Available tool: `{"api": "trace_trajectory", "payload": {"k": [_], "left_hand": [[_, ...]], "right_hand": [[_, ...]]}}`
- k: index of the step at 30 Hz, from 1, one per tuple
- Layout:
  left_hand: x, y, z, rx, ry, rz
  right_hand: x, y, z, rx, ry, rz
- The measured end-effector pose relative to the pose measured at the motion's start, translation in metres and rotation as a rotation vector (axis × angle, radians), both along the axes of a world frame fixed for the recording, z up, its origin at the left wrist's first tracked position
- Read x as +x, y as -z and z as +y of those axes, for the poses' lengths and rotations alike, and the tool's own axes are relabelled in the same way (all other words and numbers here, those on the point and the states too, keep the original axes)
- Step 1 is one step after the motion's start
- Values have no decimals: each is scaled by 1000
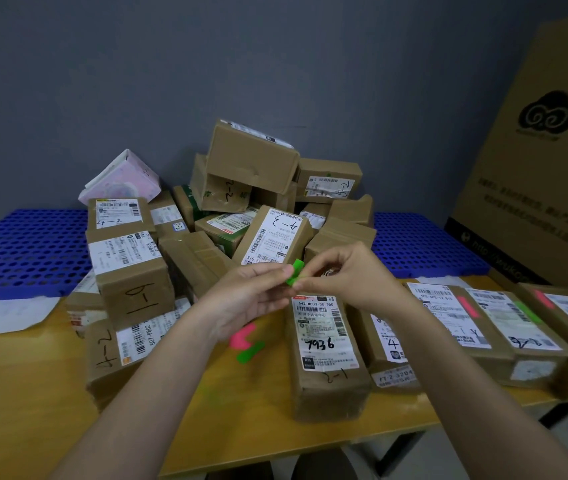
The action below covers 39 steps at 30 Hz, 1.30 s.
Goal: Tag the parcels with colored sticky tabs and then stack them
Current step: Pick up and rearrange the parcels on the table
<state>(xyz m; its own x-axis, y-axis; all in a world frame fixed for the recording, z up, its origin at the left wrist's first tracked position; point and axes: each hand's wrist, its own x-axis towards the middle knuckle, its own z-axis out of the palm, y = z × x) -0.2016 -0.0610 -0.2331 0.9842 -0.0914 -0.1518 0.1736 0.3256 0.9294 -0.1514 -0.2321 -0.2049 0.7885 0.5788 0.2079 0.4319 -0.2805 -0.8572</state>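
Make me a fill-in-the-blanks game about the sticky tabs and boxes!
1. Both hands pinch a small ____ sticky tab.
2. The brown cardboard parcel below the right hand has ____ handwritten on its label.
3. Behind the parcels lies a perforated plastic pallet coloured ____.

Missing words: green; 7936; blue

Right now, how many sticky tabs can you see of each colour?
Green sticky tabs: 3, one pinched between both hands, one on the table, one on a parcel at the right.
Pink sticky tabs: 3, at and.
Total: 6
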Motion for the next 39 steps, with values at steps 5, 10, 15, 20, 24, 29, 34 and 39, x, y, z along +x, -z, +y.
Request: {"api": "trace_trajectory", "payload": {"k": [5,10,15,20,24,29,34,39], "left_hand": [[-1,0,1,-5,36,6],[-1,2,2,12,56,0],[0,6,1,5,12,-12],[6,16,-4,208,-138,-44],[15,26,-3,465,-290,-106],[25,48,2,882,-330,-272],[31,60,0,1202,-100,-507],[28,64,1,1268,-52,-555]], "right_hand": [[6,-4,-2,23,-122,197],[13,2,-4,38,-160,354],[10,13,-1,75,-60,320],[10,24,2,188,104,243],[17,29,-6,332,239,317],[35,37,-10,309,360,395],[50,47,2,116,384,373],[54,59,12,-43,390,243]]}}
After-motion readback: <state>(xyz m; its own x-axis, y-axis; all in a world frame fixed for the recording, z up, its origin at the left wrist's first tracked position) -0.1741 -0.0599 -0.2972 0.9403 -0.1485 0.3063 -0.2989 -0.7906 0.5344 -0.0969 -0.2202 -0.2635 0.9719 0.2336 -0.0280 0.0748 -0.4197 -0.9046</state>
